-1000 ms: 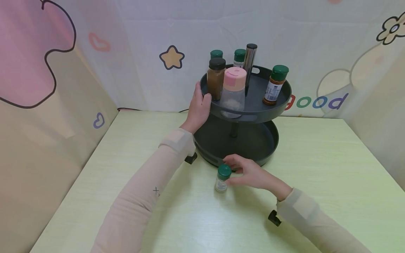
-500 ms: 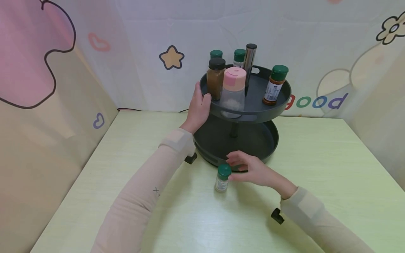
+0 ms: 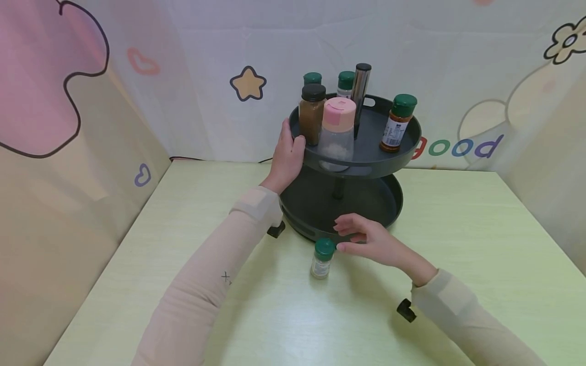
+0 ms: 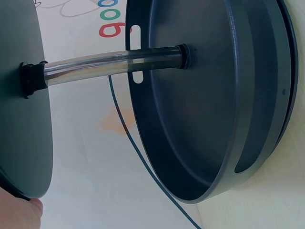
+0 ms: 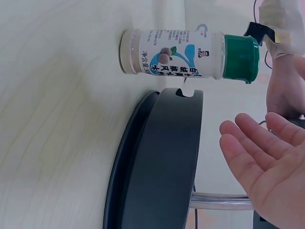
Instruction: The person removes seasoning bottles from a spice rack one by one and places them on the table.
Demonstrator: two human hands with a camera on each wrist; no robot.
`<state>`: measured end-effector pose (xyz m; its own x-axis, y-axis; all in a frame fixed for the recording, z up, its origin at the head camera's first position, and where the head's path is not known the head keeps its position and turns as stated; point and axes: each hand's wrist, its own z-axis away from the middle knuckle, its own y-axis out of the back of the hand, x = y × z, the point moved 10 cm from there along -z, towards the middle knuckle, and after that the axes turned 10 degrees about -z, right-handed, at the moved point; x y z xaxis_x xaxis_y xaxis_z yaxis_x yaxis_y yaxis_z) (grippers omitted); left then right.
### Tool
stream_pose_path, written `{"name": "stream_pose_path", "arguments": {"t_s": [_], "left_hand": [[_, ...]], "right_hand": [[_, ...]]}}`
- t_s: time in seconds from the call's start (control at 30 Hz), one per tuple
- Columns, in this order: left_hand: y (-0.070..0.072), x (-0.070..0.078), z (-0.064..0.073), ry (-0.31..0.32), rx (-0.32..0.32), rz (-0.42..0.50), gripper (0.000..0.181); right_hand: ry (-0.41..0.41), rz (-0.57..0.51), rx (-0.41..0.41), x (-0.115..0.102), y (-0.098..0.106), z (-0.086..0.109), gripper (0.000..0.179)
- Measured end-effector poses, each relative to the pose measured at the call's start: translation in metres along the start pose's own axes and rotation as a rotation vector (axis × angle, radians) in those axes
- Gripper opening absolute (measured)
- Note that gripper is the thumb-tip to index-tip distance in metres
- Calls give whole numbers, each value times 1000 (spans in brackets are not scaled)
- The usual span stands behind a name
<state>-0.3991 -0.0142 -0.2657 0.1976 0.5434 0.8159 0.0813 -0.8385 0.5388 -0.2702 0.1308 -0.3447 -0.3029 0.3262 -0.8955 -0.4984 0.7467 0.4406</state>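
Observation:
A two-tier dark grey turntable rack point(image 3: 393, 163) stands on the table. My left hand point(image 3: 286, 161) grips the left rim of its upper tray; in the left wrist view only a bit of that hand point(image 4: 18, 211) shows at the tray's edge. On the table in front of the lower tray point(image 3: 366, 201) stands a small spice jar point(image 3: 322, 260) with a green cap, upright. My right hand point(image 3: 373, 243) hovers just right of the jar, fingers loosely bent and holding nothing. The right wrist view shows the jar's printed label point(image 5: 176, 53) and the hand point(image 5: 279, 169) apart from it.
The upper tray carries a brown jar with a black lid point(image 3: 312, 114), a pink-capped shaker point(image 3: 338, 134), a slim metallic cylinder point(image 3: 361, 86) and several green-capped jars, one point(image 3: 397, 124) at the right. A metal post point(image 4: 109, 66) joins the tiers. A printed cloth point(image 3: 206, 61) hangs behind.
My right hand has drawn back from the spice jar, up and to the right, widening the gap. The jar, the rack and my left hand have stayed in place.

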Motion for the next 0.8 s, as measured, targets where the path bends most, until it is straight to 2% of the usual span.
{"name": "stream_pose_path", "arguments": {"t_s": [0.8], "left_hand": [[1,2,-1,-15,0,5,61]], "right_hand": [[18,-10,50,-11,20,5,36]]}}
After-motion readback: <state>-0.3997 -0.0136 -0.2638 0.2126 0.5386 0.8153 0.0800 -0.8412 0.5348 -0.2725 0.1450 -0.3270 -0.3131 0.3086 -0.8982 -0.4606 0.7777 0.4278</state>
